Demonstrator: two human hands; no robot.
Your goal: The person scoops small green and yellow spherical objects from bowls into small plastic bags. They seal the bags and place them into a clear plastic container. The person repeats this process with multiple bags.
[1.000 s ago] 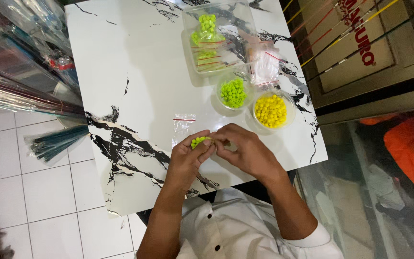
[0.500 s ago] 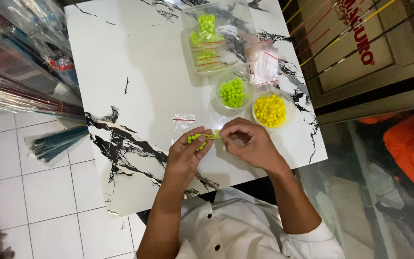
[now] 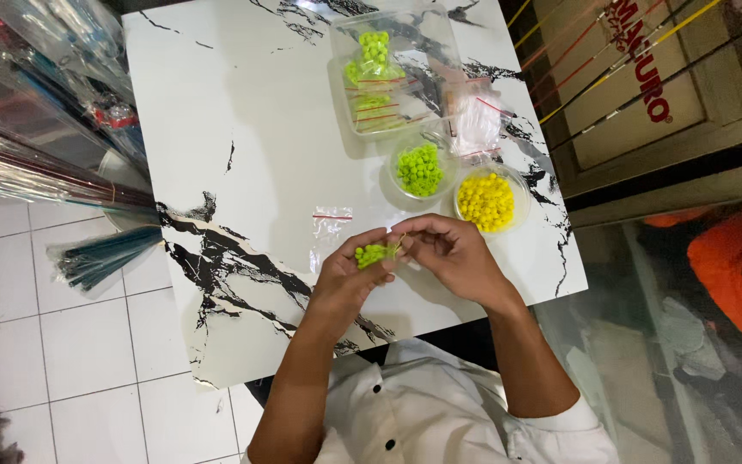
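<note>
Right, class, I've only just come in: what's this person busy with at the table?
A person in a white shirt sits at a white marbled table. The left hand pinches a small cluster of green beads, and the right hand meets it at the fingertips. Beyond the hands stand a bowl of green beads, a bowl of yellow beads and a clear tray holding filled little bags. An empty little bag lies nearby.

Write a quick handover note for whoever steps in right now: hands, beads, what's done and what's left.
Left hand pinches a small cluster of green beads over the marble table. Right hand meets it, fingertips at the cluster. Green bead bowl and yellow bead bowl sit just beyond. Done: filled packets lie in the clear tray. Left: an empty zip bag by the hands, both bowls still full.
</note>
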